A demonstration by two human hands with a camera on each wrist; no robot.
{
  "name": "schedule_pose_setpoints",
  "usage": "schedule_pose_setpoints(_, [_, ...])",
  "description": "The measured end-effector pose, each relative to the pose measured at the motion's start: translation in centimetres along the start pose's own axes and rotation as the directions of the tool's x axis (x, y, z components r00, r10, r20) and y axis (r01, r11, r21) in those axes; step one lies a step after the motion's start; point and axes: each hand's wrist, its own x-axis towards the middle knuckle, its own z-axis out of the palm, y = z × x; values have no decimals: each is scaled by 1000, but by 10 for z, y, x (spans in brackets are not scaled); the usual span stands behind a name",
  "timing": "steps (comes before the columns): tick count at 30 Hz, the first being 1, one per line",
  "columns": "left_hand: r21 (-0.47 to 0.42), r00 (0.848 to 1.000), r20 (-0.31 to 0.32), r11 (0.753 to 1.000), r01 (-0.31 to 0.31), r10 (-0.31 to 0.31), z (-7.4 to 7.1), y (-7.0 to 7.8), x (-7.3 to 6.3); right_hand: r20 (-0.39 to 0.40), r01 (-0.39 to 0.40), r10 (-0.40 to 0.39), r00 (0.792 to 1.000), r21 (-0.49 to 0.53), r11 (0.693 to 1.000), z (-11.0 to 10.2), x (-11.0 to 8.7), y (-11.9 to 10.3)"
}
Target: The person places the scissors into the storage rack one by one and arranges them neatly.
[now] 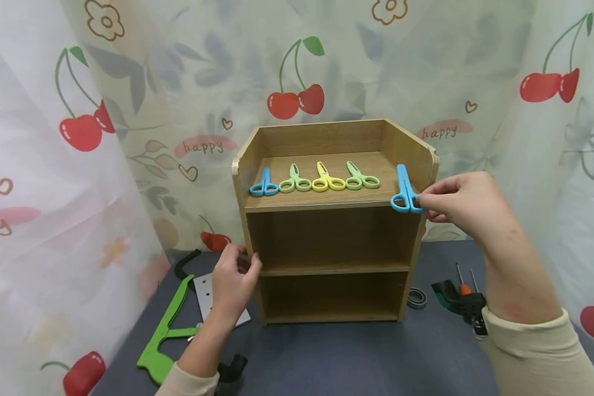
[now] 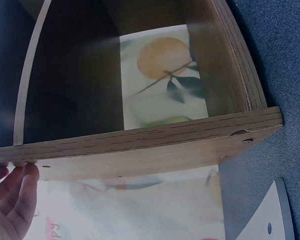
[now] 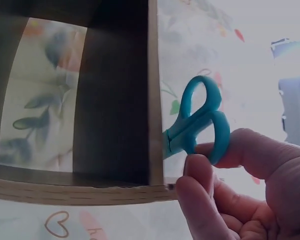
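Observation:
My right hand (image 1: pixel 465 203) pinches one handle loop of a pair of blue scissors (image 1: pixel 403 187) at the right front of a wooden shelf unit's (image 1: pixel 326 208) top board. In the right wrist view the scissors' blades disappear behind the board's edge. On that top board a row of small scissors lies with handles forward: blue scissors (image 1: pixel 264 184), green scissors (image 1: pixel 294 180), yellow scissors (image 1: pixel 326 179) and further green scissors (image 1: pixel 360 177). My left hand (image 1: pixel 232 283) holds the unit's left side panel (image 2: pixel 140 145), fingertips against its outer face.
Left of the unit lie a green saw-like tool (image 1: pixel 165 335) and a white plate with holes (image 1: pixel 205 294). Right of it are a dark ring (image 1: pixel 417 298) and a black clamp-like tool (image 1: pixel 457 300) beside screwdrivers (image 1: pixel 463 286). A cherry-printed curtain (image 1: pixel 203 71) hangs behind.

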Motion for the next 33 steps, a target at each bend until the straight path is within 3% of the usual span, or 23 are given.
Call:
schedule_pose_setpoints(5, [3, 1000, 9, 1000, 9, -9, -1, 2, 0, -39, -1, 5, 999, 87, 996, 5, 4, 5])
schedule_pose_setpoints(10, [4, 1000, 14, 1000, 17, -17, -1, 4, 1, -94, 13, 10, 996, 247, 969, 11, 4, 12])
schedule_pose_setpoints(17, [1, 1000, 17, 1000, 24, -24, -1, 3, 0, -155, 42, 52, 987, 543, 838, 19, -2, 18])
schedule_pose_setpoints(23, [-2, 1000, 7, 1000, 15, -15, 1, 0, 0, -105, 25, 56, 993, 644, 765, 23, -8, 17])
schedule_pose_setpoints(27, [-6, 1000, 9, 1000, 13, -13, 1, 0, 0, -89, 49, 8, 996, 626, 778, 27, -14, 19])
schedule_pose_setpoints(33, [-6, 1000, 9, 1000, 12, -12, 2, -1, 0, -174, 98, -23, 984, 437, 894, 44, -14, 18])
